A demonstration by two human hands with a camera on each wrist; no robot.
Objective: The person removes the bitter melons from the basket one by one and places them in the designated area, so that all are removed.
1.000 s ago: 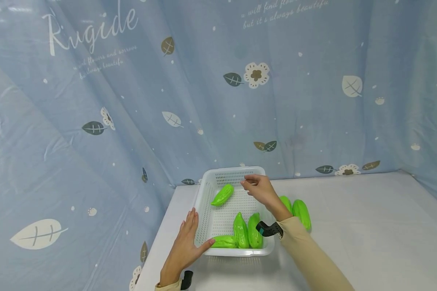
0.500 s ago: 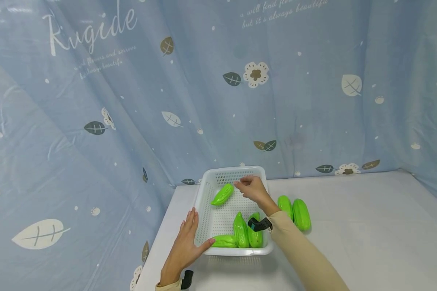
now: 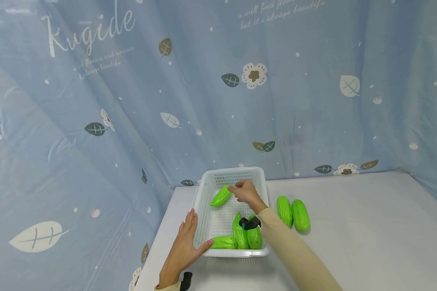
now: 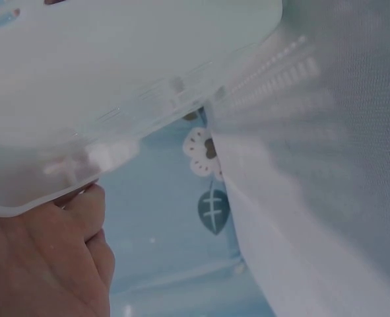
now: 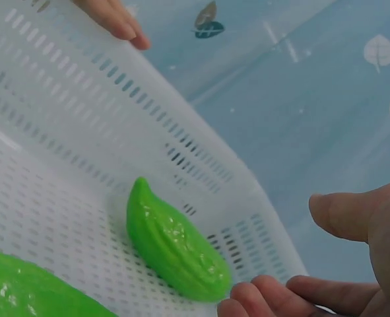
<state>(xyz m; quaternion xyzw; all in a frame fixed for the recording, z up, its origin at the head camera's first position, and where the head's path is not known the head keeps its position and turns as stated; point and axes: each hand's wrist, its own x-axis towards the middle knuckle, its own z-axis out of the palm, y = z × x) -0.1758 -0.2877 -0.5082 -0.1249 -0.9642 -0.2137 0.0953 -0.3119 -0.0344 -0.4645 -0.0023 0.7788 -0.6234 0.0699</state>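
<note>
A white perforated plastic basket (image 3: 236,253) stands on the table. At its back left lies a green bitter melon (image 3: 220,197), its pointed tip toward the front left. My right hand (image 3: 245,193) reaches over the basket beside that melon's far end. In the right wrist view, its thumb stands well apart from the fingers (image 5: 274,297), which lie close to the melon's blunt end; whether they touch cannot be told. My left hand (image 3: 182,246) rests against the basket's left side near the front corner, fingers extended, thumb at the front rim. Several more melons (image 3: 240,232) lie along the basket's front.
Two more green melons (image 3: 285,211) lie side by side on the white table (image 3: 357,226), right of the basket. A blue curtain (image 3: 211,101) with leaf and flower prints hangs behind the table and along its left side.
My right hand has moved left and slightly down, from above the basket's back right to the bitter melon at the back left. My left hand and the melons stay in place.
</note>
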